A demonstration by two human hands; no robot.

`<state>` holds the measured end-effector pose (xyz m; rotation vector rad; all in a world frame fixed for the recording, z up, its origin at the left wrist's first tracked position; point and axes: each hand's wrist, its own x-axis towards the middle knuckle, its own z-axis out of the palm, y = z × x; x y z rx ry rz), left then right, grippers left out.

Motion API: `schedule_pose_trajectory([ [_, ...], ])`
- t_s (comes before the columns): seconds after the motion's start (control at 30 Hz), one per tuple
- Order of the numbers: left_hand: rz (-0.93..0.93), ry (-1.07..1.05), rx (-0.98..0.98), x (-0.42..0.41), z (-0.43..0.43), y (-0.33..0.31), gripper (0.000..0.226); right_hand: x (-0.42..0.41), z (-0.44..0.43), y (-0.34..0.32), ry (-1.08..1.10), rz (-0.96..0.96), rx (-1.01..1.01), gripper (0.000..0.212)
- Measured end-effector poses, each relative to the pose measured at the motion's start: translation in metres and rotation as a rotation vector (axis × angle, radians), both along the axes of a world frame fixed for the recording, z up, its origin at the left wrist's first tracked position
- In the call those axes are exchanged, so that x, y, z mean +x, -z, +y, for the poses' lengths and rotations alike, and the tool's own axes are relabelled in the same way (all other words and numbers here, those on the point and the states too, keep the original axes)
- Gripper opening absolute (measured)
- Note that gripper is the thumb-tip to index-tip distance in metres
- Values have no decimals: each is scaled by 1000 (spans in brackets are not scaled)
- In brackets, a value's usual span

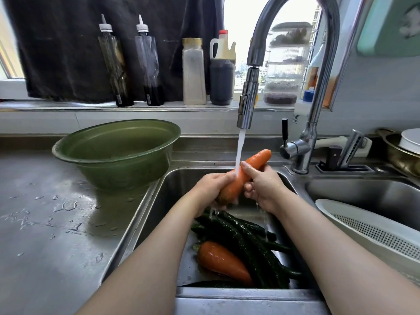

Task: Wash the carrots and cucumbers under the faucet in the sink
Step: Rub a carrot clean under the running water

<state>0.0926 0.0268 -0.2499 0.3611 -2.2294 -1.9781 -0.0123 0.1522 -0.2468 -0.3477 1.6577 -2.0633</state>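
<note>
Fingers (223, 177) of both hands wrap one carrot (259, 159), centre of frame, above the sink (159, 208).

Head view:
- My left hand (213, 185) grips the thick lower end. My right hand (263, 185) closes round the middle, thumb laid along the top. The tip points up and right, bare.
- Water stream (239, 148) falls from the faucet head (248, 96) and lands on the carrot between my two hands. Runoff drips off both hands into the basin of the sink.
- Cucumbers (238, 233) lie piled on the sink floor below my hands, lower centre. A second carrot (222, 261) lies against them on the left side, wet and shiny.
- Green basin (118, 142) sits on the wet counter, left of frame. White colander (363, 226) leans in the right-hand sink bowl.

Judgement on the step: the stream hits only a narrow band, so I should roll the carrot and slide it lengthwise until the tip and the butt both pass under the water. Rub with the right thumb while the left hand holds. A wet carrot is slick, so a firm hold on the thick end matters. Most of the produce lies unrinsed below, so the task looks early.
</note>
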Motion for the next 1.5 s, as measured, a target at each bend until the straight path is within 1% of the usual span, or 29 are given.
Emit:
schedule_pose_trajectory([
  [0.07, -2, -38, -92, -3, 3, 0, 39, -2, -1, 1, 29, 7, 2, 47],
  [0.13, -31, -30, -85, -5, 0, 3, 41, -3, -1, 1, 48, 21, 6, 50],
  [0.23, -71, 129, 114, -3, -14, 10, 35, -4, 0, 4, 42, 46, 29, 52],
  [0.3, -52, 279, 273, 2, -24, 12, 42, -4, 1, 5, 28, 47, 37, 50],
  [0.33, -35, 310, 305, 3, -26, 13, 45, -5, 1, 5, 26, 45, 34, 50],
  [0.37, -21, 288, 282, 3, -25, 14, 43, -4, 1, 4, 30, 46, 31, 51],
  [0.43, -14, 71, 114, -3, -13, 9, 32, -2, 0, 3, 41, 41, 21, 50],
  [0.5, -26, -202, -113, -12, 3, 3, 38, 2, -3, 2, 41, 33, 12, 49],
  [0.53, -24, -304, -173, -13, 8, 0, 44, 3, -4, 1, 42, 34, 11, 49],
  [0.57, -22, -344, -182, -14, 10, -2, 45, 3, -4, 0, 48, 36, 11, 49],
  [0.6, -22, -306, -162, -15, 8, -1, 41, 2, -4, 0, 57, 37, 14, 49],
  [0.67, -26, -43, -24, -8, -2, 1, 29, -1, -1, 0, 70, 46, 42, 51],
  [0.73, -17, 216, 188, 1, -7, 5, 33, -5, 3, 2, 72, 59, 85, 49],
  [0.77, -13, 253, 237, 3, -7, 5, 33, -6, 4, 3, 71, 58, 94, 47],
  [0.8, -10, 217, 213, 3, -3, 5, 30, -6, 5, 4, 71, 56, 98, 47],
  [0.87, -31, 21, 96, -3, 10, -1, 25, -5, 3, 5, 68, 66, 102, 50],
  [0.9, -71, -95, 52, -7, 15, -2, 31, -4, 2, 4, 65, 73, 103, 52],
  [0.97, -165, -280, 57, -12, 18, -2, 43, -2, 0, 3, 49, 68, 100, 52],
  [1.0, -196, -291, 95, -14, 15, -1, 44, -1, 0, 2, 41, 58, 94, 50],
  [1.03, -206, -235, 154, -13, 9, 1, 42, -1, 1, 2, 37, 44, 89, 46],
  [1.1, -143, -13, 307, -6, -2, 2, 34, -3, 3, 1, 42, -2, 94, 39],
  [1.13, -108, 89, 351, -2, -6, 3, 38, -3, 4, 0, 48, -34, 98, 36],
  [1.17, -84, 146, 355, 1, -9, 4, 49, -4, 5, 0, 58, -65, 100, 34],
  [1.2, -71, 158, 318, 0, -9, 5, 56, -4, 5, -1, 67, -85, 101, 34],
  [1.23, -68, 130, 261, -1, -5, 3, 53, -3, 6, -1, 70, -88, 109, 35],
  [1.3, -58, 46, 155, -2, 5, 0, 33, -1, 6, -3, 53, -60, 141, 38],
  [1.4, -18, -91, 51, -3, 10, -2, 33, 4, 5, -5, 14, -32, 148, 38],
  [1.43, -9, -103, 36, -3, 8, -1, 34, 5, 5, -5, 20, -29, 137, 38],
  [1.5, -27, -6, 31, -1, 0, 2, 33, 5, 4, -4, 56, -1, 153, 41],
])
